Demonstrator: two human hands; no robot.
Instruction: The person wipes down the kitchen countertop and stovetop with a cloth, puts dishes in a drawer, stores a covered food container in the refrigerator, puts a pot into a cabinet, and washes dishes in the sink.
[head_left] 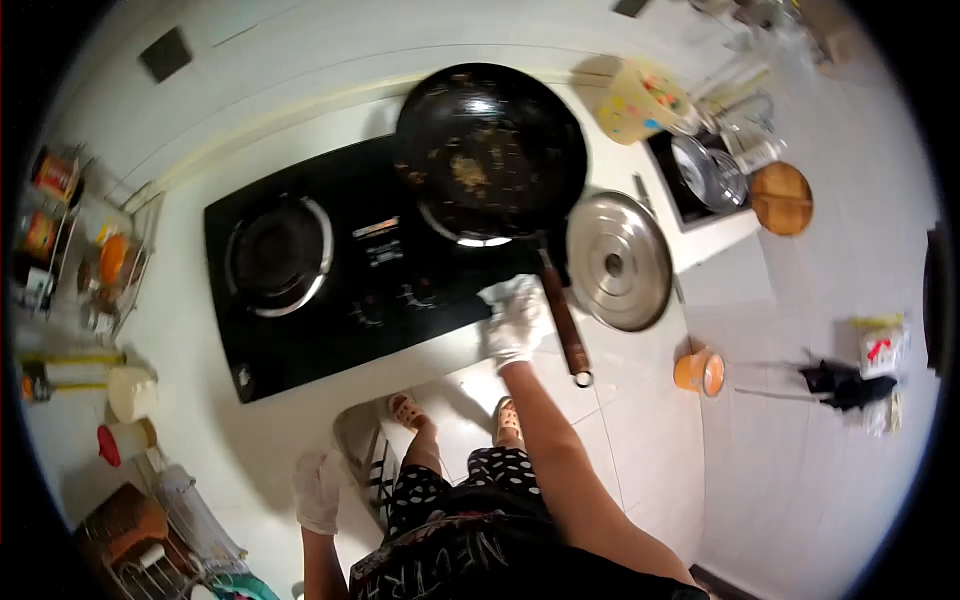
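Observation:
My right hand, in a white glove, presses a crumpled white cloth on the front right part of the black gas stove. Just right of it is the brown wooden handle of a black wok, which sits on the right burner with brown food bits inside. A round metal lid lies on the counter beside that handle. My left hand, also gloved in white, is low at the left near the counter's front edge, away from the stove. Its fingers are blurred and I see nothing in it.
The left burner has no pan. At the back right stand a yellow patterned bin, a metal bowl and a round wooden board. An orange bucket is lower right. Spice racks line the left wall.

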